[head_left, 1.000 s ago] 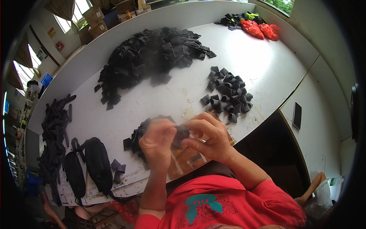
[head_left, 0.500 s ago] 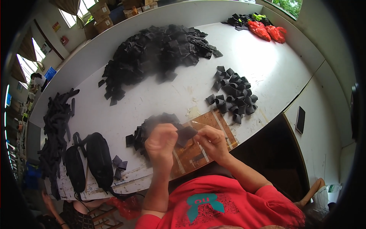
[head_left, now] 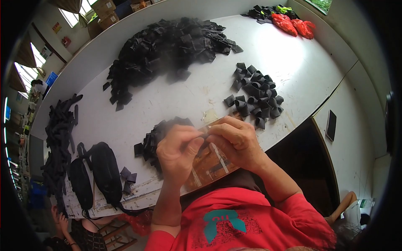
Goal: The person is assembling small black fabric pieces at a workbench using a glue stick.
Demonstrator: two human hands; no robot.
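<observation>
My left hand and my right hand meet over a brown wooden board at the table's front edge. Between their pinched fingertips is a small black fabric piece, mostly hidden by the fingers. Behind and left of my left hand lies a heap of black fabric pieces, partly covered by that hand. Beyond my right hand sits a cluster of black fabric loops, each bent round into a curl.
A large mound of flat black pieces covers the far table. Dark strips and black pouches lie left. Red plastic bags sit far right; a phone lies on the right surface. Another person's hands show lower left.
The fabric piece was stretched visibly between my hands; now my fingertips have come together and mostly cover it. My right hand has turned and moved slightly up. The view has shifted a little.
</observation>
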